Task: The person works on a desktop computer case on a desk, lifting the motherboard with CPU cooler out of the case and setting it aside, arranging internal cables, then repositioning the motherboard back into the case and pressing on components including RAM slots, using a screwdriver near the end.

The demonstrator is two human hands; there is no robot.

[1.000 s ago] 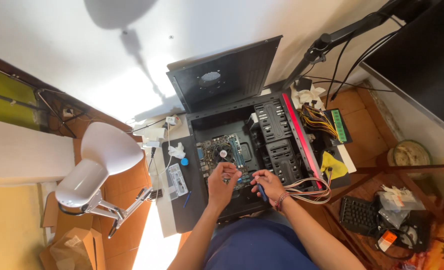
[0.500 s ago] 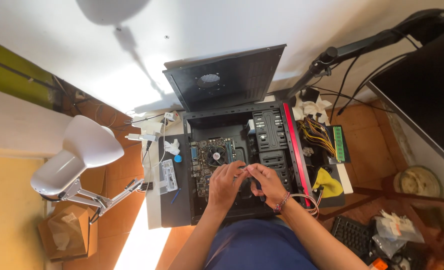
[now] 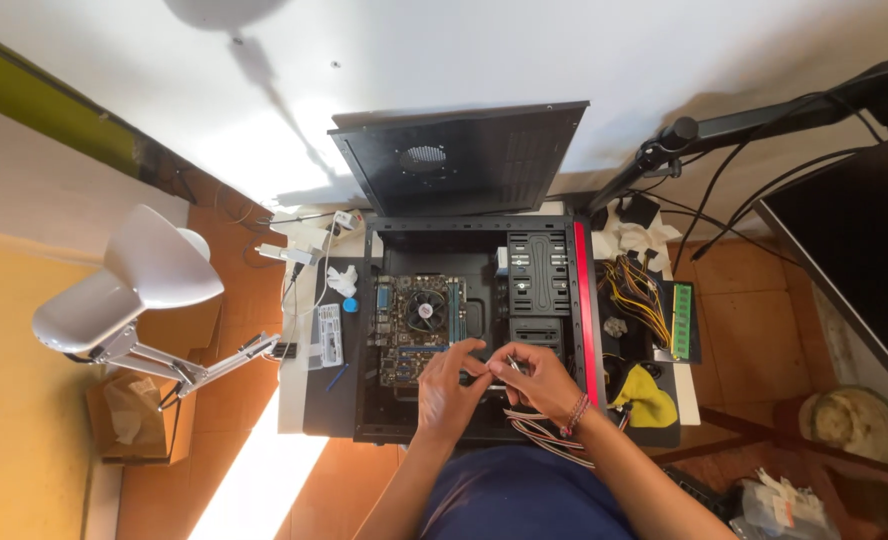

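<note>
Hands meeting over open computer case [image 3: 474,330] on bench [image 3: 314,400]. Left hand [image 3: 446,392] and right hand [image 3: 536,380] pinching a small part, too small to identify. Motherboard [image 3: 414,315] just beyond fingertips.

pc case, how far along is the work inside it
Done: the side panel is off and the motherboard with its fan sits inside the pc case. In hand: both hands pinch small wire ends over it. Left: the green memory stick and yellow cable bundle lie outside.

Matt black metal computer case [image 3: 389,400]; glossy white plastic chair [image 3: 124,285]; yellow cloth [image 3: 649,400].
</note>
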